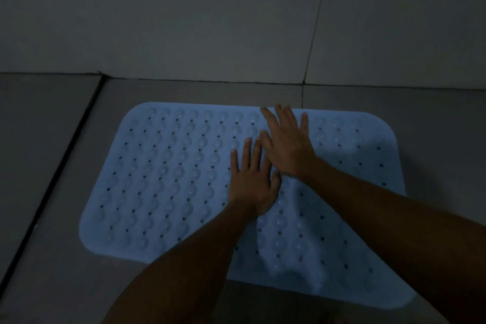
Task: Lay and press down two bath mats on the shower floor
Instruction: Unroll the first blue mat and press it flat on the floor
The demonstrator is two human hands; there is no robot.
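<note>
Blue bath mat lay flat on grey tiled floor, near the wall. Left hand and right hand rested palm-down mid-mat, fingers spread, hands touching.

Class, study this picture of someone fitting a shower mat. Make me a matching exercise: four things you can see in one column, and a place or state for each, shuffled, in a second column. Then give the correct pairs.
Things
1. left hand
2. right hand
3. blue bath mat
4. dark floor channel

Places or states
A. runs along the floor left of the mat
B. flat on the mat, fingers reaching its far edge
C. lies on the grey floor, dotted with holes and bumps
D. flat on the mat's middle, nearer the person

Pairs: 1-D, 2-B, 3-C, 4-A
</note>
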